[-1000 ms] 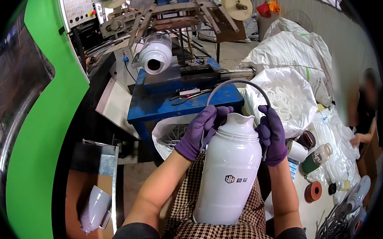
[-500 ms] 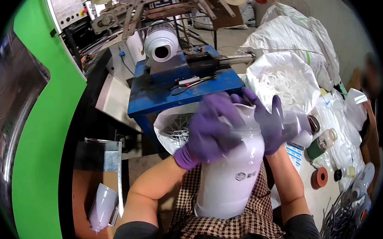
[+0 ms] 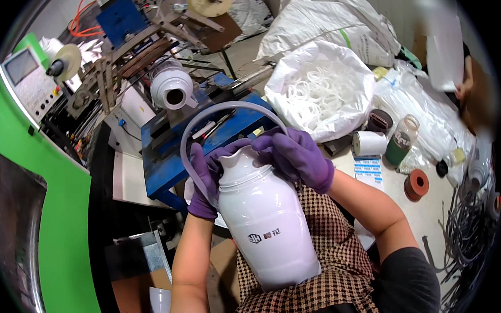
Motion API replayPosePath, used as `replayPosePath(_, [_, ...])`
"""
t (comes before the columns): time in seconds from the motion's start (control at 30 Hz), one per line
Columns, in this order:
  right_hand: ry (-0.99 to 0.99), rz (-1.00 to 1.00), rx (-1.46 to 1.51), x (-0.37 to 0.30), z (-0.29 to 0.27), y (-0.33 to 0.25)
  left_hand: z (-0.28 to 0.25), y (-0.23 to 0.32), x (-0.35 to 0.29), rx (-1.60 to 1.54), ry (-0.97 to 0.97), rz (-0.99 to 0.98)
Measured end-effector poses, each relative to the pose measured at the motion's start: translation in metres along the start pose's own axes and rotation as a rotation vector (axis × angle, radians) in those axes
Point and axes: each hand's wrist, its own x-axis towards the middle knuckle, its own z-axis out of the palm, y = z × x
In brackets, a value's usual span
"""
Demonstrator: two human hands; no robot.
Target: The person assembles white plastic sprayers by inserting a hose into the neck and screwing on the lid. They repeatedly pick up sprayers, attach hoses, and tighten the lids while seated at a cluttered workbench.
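A glossy white plastic jug body [image 3: 267,223] leans on my lap against a checked apron, its spouted rim toward the far side. Both my hands wear purple gloves. My left hand [image 3: 205,175] curls round the left of the jug's neck, thumb and fingers bent. A curved, pale plastic strip [image 3: 226,105] arches from beside that hand over to my right hand [image 3: 298,159]. My right fingers are bent closed at the strip's end, beside the rim. Fingertips of both hands are partly hidden, and I cannot tell whether the strip is joined to the jug.
A blue metal stand [image 3: 165,182] ahead bears another white jug [image 3: 172,87] and pliers. Right of it, an open white sack [image 3: 284,93] holds many white rings. On the right-hand table are a green-liquid bottle [image 3: 402,141], a brown roll [image 3: 416,184] and grey cords [image 3: 466,225]. A person's hand [image 3: 464,85] shows far right.
The view has turned rightward, and the jug leans more to the left. My hands have moved apart to either side of its neck. The curved strip is now plainly visible.
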Motion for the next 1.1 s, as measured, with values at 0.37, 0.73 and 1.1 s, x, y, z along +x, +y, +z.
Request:
replayPosePath(0.37, [0.096,0.084,-0.138,0.002,0.006,-0.02,0.007,-0.017,0.012,0.011,-0.007,0.132])
replayPosePath(0.73, [0.165,-0.912,-0.753,-0.022,0.007,-0.008,0.019,-0.034,0.035,0.099,-0.155,0.175])
replayPosePath(1.1, [0.007,0.073,0.671,-0.001,-0.042,0.001,0.034,-0.041,0.044,0.043,-0.163,0.161])
